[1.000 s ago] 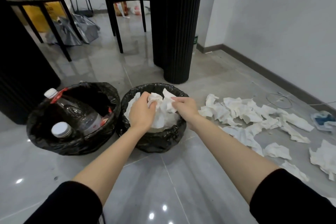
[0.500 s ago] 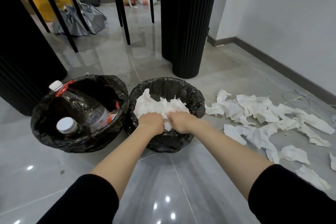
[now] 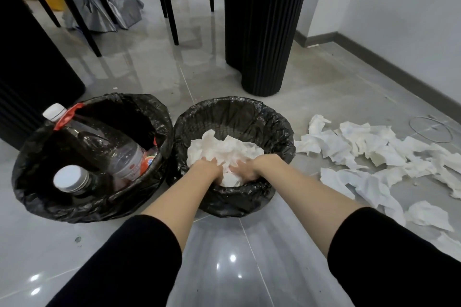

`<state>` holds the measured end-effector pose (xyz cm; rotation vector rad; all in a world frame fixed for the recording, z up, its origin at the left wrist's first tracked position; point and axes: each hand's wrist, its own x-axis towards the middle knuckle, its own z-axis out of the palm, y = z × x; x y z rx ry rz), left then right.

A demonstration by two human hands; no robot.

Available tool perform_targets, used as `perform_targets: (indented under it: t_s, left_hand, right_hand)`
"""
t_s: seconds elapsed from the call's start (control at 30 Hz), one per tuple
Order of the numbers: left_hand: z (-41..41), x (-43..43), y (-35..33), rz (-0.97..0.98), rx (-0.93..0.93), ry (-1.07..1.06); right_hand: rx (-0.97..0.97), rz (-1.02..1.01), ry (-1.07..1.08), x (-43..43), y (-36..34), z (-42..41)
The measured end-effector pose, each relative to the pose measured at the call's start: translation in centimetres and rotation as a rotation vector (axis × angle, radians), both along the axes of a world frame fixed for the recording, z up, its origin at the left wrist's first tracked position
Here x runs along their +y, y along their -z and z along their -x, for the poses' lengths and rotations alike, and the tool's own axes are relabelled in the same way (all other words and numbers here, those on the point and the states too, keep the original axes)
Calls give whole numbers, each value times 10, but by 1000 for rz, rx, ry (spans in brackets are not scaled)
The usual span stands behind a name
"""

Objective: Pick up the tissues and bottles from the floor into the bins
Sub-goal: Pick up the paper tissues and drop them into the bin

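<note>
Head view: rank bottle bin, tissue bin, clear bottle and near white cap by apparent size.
1. bottle bin
2. tissue bin
3. clear bottle
4. white cap
Bins sit about equally near, so order seems safe.

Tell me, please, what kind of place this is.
Probably a room in a home: glossy grey floor tiles, black chair legs, and a white wall with dark baseboard.

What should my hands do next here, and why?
Probably lift both hands out and reach right: the left hand and right hand are sunk into the tissue wad inside the tissue bin, while many loose tissues lie on the floor beside it.
</note>
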<state>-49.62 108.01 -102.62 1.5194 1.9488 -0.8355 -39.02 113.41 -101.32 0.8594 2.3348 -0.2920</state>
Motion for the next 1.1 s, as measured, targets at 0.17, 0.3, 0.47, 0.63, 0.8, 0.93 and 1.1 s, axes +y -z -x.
perform_targets:
  t_s: [0.17,0.3,0.47,0.63,0.8,0.93,1.1]
  left_hand:
    - [1,5,2,68,25,17]
    - [1,4,1,51,-21,-42]
    - [-2,-5,-13,-75,-27,-14]
    - [-16,-22,-41,-330,45,-11]
    - [-37,-33,-72,-561,4,-61]
    - [-60,-38,-92,-717,-58,-77]
    - [-102,-45,-114,-827,-180,-35]
  right_hand:
    - [-18,-28,-23,3,6,4]
    - [2,-13,23,1,3,0]
    - [31,6,90,-8,-16,-11]
    - [220,-156,147,-16,-36,-31]
    - [429,-253,200,-26,-58,-61]
    - [681,-323,316,-38,-72,-95]
    - [839,-393,513,-46,-84,-148]
